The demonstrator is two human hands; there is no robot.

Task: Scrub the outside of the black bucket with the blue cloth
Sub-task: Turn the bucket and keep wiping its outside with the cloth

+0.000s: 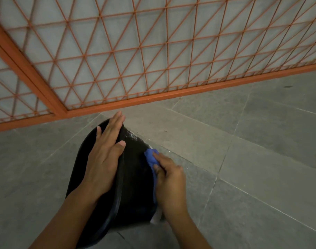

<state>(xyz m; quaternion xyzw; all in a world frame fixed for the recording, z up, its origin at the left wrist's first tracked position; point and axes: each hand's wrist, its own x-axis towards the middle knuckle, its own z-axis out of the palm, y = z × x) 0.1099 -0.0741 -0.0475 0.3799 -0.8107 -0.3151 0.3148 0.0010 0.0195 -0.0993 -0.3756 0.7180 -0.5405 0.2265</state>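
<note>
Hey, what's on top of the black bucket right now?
The left hand lies flat on the bucket, fingers straight. The right hand presses a blue cloth against its side. The bucket's inside is hidden.

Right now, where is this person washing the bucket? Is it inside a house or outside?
Probably outdoors or in a yard-like passage, though I can't be sure. The floor is large grey stone tiles, and an orange metal grille gate stands right behind the black bucket.

bucket (135, 177): black, flecked white where you scrub
cloth (151, 156): blue
grille (153, 51): orange, triangle lattice
floor (261, 159): grey tiles
</note>
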